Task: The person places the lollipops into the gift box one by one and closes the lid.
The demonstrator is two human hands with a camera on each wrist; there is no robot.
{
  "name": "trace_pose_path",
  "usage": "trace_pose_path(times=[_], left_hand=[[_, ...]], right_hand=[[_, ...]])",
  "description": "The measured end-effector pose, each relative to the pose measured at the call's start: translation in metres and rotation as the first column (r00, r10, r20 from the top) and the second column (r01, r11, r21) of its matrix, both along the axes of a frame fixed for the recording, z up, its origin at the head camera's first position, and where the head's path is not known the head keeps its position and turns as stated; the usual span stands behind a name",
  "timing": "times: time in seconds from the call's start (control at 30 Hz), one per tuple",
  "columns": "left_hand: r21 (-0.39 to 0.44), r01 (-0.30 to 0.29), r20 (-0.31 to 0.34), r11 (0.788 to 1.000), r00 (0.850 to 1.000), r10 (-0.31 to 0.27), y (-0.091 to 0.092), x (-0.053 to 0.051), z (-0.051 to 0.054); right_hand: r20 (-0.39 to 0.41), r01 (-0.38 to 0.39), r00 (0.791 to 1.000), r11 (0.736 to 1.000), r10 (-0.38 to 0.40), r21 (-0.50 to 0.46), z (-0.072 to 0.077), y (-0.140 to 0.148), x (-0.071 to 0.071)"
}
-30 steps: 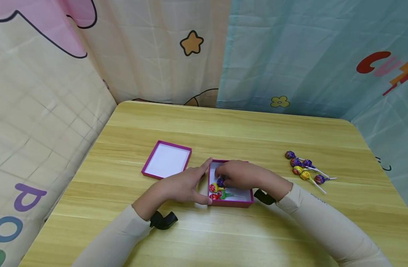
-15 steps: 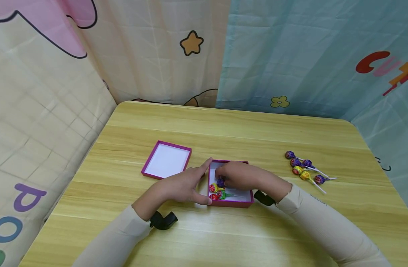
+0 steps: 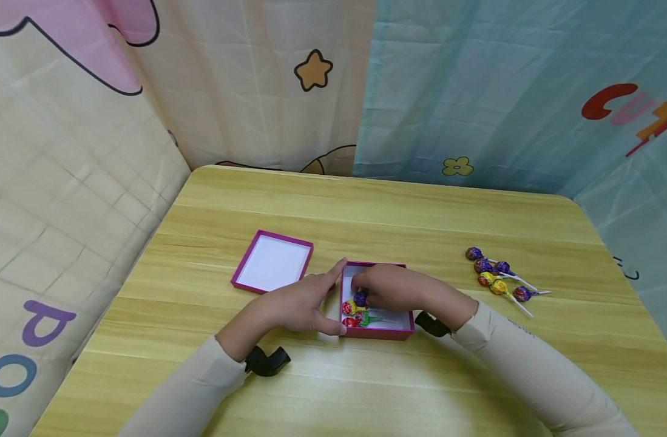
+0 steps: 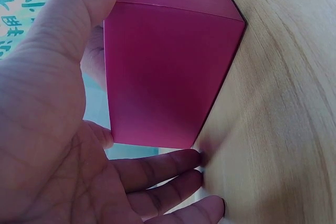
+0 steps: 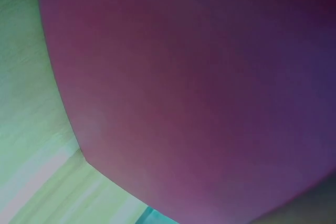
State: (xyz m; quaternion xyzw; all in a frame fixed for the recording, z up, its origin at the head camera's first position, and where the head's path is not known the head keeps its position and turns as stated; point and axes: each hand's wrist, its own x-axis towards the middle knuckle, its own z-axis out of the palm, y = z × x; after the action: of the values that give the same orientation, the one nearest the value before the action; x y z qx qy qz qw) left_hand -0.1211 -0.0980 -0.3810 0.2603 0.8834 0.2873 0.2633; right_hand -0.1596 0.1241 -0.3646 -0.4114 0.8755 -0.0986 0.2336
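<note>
A magenta box with a white inside stands on the table. My left hand spans its left side, thumb at the near corner and index finger at the far corner. In the left wrist view the box sits between thumb and index finger, the other fingers stretched out below. My right hand reaches inside, fingers bent down at a purple lollipop; the fingertips are partly hidden. Yellow-red, red and green lollipops lie nearer the front wall. The box wall fills most of the right wrist view.
The white-lined magenta lid lies inside-up to the left, behind my left hand. Several purple and yellow lollipops lie in a loose group on the right of the wooden table. Printed curtains hang behind and beside the table.
Almost nothing differs. The right hand shifts only very slightly inside the box; the left hand, box, lid and loose lollipops keep their places.
</note>
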Motion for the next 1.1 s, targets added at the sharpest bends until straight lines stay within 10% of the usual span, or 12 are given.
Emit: trace_pose_path(times=[0.67,1.1], left_hand=[[-0.003,-0.004,0.003,1.0,1.0,0.004,0.002,-0.001,0.0],[-0.015,-0.008,-0.003,1.0,1.0,0.008,0.002,0.001,0.001]], right_hand=[[-0.016,0.13,0.99,0.966,-0.137,-0.225,0.042,0.039,0.005],[-0.038,0.342,0.929,0.891,-0.369,-0.298,0.046,0.118,0.007]])
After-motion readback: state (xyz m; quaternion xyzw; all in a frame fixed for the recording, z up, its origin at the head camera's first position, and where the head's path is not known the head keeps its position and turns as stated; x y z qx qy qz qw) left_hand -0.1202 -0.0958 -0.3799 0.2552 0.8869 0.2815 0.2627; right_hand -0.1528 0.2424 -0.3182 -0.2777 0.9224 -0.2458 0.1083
